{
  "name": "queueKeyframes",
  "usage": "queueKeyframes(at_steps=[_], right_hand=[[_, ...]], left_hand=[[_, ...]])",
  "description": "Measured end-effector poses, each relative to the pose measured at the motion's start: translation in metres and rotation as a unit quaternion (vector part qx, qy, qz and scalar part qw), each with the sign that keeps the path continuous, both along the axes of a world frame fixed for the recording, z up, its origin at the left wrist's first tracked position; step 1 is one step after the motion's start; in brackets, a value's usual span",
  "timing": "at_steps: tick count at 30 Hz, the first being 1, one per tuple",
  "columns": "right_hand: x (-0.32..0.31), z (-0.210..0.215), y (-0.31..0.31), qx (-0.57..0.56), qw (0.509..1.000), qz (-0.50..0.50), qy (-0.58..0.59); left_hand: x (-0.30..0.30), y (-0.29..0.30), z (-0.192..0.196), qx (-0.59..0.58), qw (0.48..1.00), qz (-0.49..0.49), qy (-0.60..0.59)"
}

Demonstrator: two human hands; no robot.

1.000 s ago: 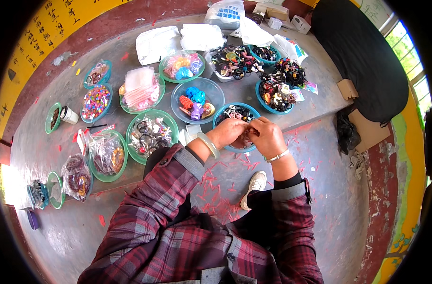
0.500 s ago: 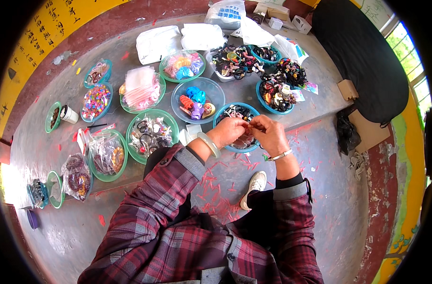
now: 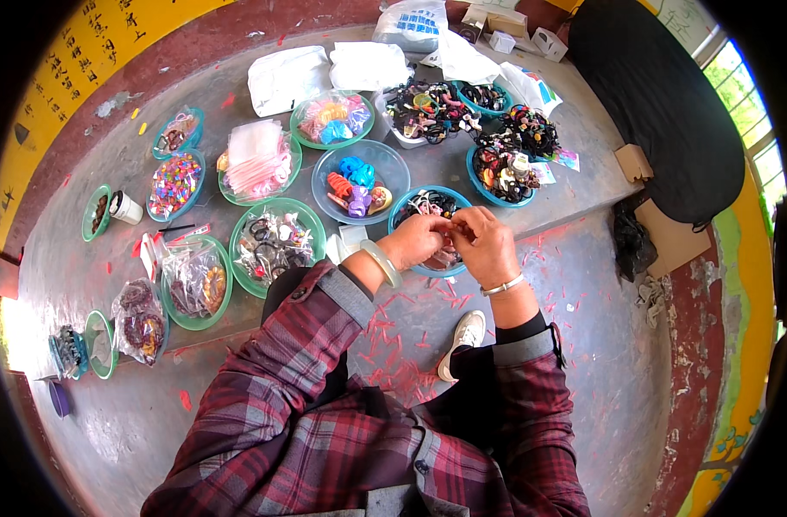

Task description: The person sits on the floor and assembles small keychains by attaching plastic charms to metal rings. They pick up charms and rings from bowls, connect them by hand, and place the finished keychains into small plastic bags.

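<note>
My left hand [image 3: 416, 241] and my right hand [image 3: 487, 247] meet fingertip to fingertip, both in a pinch. Whatever lies between the fingers is too small and hidden to make out. Below them stands a blue bowl [image 3: 437, 272] of dark hair ties [image 3: 430, 204], partly covered by my hands. A pale bangle [image 3: 381, 264] circles my left wrist, and a thin silvery one [image 3: 503, 285] my right. Beyond my left hand sits a clear bluish bowl [image 3: 318, 183] with red, blue and purple pieces.
Left of my hands, a green bowl [image 3: 236, 264] holds hair ties in clear wrapping. More bowls, one with pink packets [image 3: 260, 164], cover the raised grey slab. A blue bowl [image 3: 477, 183] of hair ties stands farther right. Red scraps [image 3: 385, 349] litter the floor beside my shoe [image 3: 468, 339].
My right hand has shifted slightly left and turned a little, its fingers closer to the left hand's. A small green-and-white bit beneath the right hand no longer shows.
</note>
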State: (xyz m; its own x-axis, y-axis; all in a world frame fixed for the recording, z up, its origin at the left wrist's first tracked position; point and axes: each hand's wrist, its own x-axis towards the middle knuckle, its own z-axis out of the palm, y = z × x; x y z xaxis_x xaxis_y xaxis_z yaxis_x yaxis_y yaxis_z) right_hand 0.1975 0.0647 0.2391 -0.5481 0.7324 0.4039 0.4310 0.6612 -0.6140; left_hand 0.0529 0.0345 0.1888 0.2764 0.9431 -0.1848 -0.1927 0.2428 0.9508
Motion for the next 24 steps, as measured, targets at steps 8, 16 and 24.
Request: queueKeyframes(at_steps=[8, 16, 24], right_hand=[[0.002, -0.003, -0.001, 0.009, 0.998, 0.036, -0.041], [0.011, -0.013, 0.008, -0.001, 0.993, 0.096, -0.065], [0.010, -0.002, 0.002, -0.216, 0.976, 0.019, -0.029]], left_hand=[[-0.002, 0.001, 0.001, 0.007, 1.000, -0.009, -0.020], [-0.001, 0.002, -0.004, 0.011, 1.000, -0.024, -0.002], [0.006, -0.003, 0.007, -0.050, 0.998, -0.018, -0.040]])
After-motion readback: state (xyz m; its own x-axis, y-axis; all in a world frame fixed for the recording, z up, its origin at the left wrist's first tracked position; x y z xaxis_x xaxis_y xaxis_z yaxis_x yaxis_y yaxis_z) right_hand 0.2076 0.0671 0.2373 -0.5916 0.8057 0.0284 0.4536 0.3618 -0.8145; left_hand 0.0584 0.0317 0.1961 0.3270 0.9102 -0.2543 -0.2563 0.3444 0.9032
